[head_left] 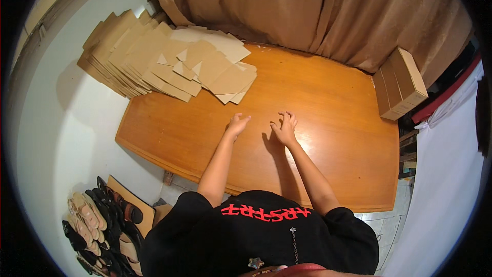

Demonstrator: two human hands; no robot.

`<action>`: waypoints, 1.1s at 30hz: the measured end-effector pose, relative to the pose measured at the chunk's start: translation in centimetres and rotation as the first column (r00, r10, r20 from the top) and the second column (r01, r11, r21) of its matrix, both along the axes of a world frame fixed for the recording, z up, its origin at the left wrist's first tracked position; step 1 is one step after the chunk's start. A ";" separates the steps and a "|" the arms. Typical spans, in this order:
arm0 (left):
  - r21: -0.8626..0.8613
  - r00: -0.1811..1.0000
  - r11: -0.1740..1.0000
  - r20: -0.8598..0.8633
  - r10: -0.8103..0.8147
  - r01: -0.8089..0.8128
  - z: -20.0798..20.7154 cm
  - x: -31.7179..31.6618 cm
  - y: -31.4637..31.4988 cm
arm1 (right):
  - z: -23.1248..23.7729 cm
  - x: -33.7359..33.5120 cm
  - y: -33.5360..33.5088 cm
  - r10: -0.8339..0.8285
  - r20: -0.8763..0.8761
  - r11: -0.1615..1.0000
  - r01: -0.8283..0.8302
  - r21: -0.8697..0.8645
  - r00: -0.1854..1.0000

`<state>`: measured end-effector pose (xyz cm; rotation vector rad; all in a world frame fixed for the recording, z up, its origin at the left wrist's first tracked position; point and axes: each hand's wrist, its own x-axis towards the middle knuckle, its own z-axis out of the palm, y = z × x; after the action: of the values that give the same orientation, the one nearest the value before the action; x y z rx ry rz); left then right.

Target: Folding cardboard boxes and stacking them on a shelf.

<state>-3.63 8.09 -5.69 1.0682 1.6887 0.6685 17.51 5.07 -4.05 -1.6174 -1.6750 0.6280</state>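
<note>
Both of my hands hover over the middle of a brown wooden table (328,174), holding nothing. My left hand (238,125) has its fingers loosely spread, nearest to the front of a pile of flattened cardboard boxes (138,56). A little to the right, my right hand (285,127) is raised with fingers apart and slightly curled, and its shadow falls on the tabletop. The flattened boxes overlap in a slanting row along the table's far left, with several looser pieces (225,72) on the pile's right side.
Upright cardboard boxes (401,84) stand at the table's far right corner. A brown curtain (256,5) hangs along the back edge. Several shoes (97,220) lie on the floor at lower left, beside the white wall (56,138). White cloth (443,149) hangs at the right.
</note>
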 end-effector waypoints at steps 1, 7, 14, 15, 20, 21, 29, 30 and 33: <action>-0.002 1.000 1.000 0.000 0.008 -0.008 -1.0 -1.6 0.6 | -0.1 -1.3 0.0 0.020 0.003 1.000 -0.020 -0.005 1.000; -0.142 0.972 0.981 0.176 0.159 -0.134 1.3 -4.5 3.7 | -0.9 -5.0 -0.3 0.015 0.031 1.000 -0.015 0.001 0.999; -0.099 0.864 0.913 0.297 0.407 -0.396 -2.4 -8.3 9.2 | -2.2 -5.1 -1.3 -0.003 -0.041 1.000 0.002 -0.019 0.999; -0.101 0.866 0.916 0.300 0.400 -0.388 -2.3 -8.7 9.9 | -2.4 -4.8 -1.4 -0.005 -0.047 1.000 0.004 -0.029 0.999; -0.019 0.879 0.914 0.264 0.396 -0.406 -0.8 -7.2 10.9 | -2.9 -3.8 -2.3 -0.058 0.018 0.997 0.059 -0.044 0.998; 0.092 0.868 0.893 0.297 0.398 -0.441 -0.4 -6.7 10.8 | -3.0 -3.7 -2.4 -0.061 0.022 0.997 0.062 -0.052 0.998; 0.660 0.957 0.696 0.149 0.250 -0.284 4.9 -5.4 7.0 | -1.5 -4.3 -2.0 -0.036 -0.165 0.999 0.035 -0.009 0.986; 0.683 0.980 0.707 0.065 0.189 -0.182 5.9 -5.2 6.2 | -0.8 -4.3 -2.0 -0.039 -0.213 0.999 0.045 0.024 0.976; 0.837 0.998 0.547 -0.023 0.050 -0.008 8.6 -4.3 3.8 | 0.8 -3.1 -1.4 -0.072 -0.055 0.996 0.075 0.050 0.996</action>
<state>-7.90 11.88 2.87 1.7201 1.3929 1.5945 14.39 3.68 -3.29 -1.6039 -1.5736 0.5810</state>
